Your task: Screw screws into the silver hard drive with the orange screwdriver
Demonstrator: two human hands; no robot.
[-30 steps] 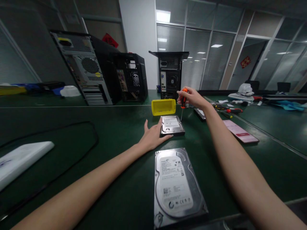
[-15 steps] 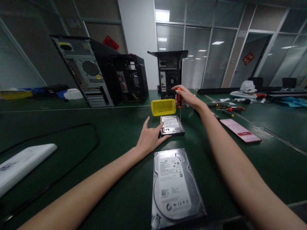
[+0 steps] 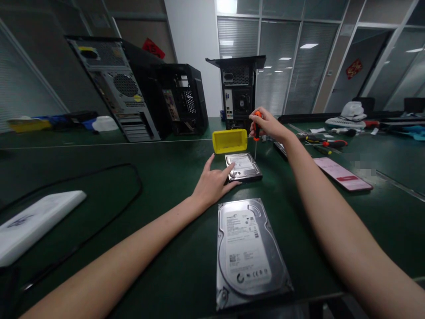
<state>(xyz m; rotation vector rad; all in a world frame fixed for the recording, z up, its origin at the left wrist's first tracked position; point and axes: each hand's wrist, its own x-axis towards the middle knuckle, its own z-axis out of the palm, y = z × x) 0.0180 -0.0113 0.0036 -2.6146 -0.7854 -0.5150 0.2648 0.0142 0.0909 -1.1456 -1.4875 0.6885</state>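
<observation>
A small silver hard drive [image 3: 244, 166] lies flat on the green table. My left hand [image 3: 215, 179] rests at its left side with fingers spread, a fingertip on the label and the thumb by the near edge. Above the drive's right edge, my right hand [image 3: 264, 124] grips an orange and black screwdriver [image 3: 256, 128] held upright. Its tip meets the drive near the right edge. A second, larger-looking hard drive [image 3: 249, 252] lies nearer to me, label up. Just behind the small drive is a yellow tray [image 3: 229, 141].
Computer cases [image 3: 128, 88] stand at the back left, with another [image 3: 237, 95] behind the yellow tray. On the right lie a pink-screened phone [image 3: 343, 173] and hand tools [image 3: 334, 143]. A white box [image 3: 40, 221] and a black cable [image 3: 133, 204] are at left.
The whole view has shifted, so things appear slightly higher and further right. My hands keep the same hold, with the screwdriver still upright at the drive's right edge.
</observation>
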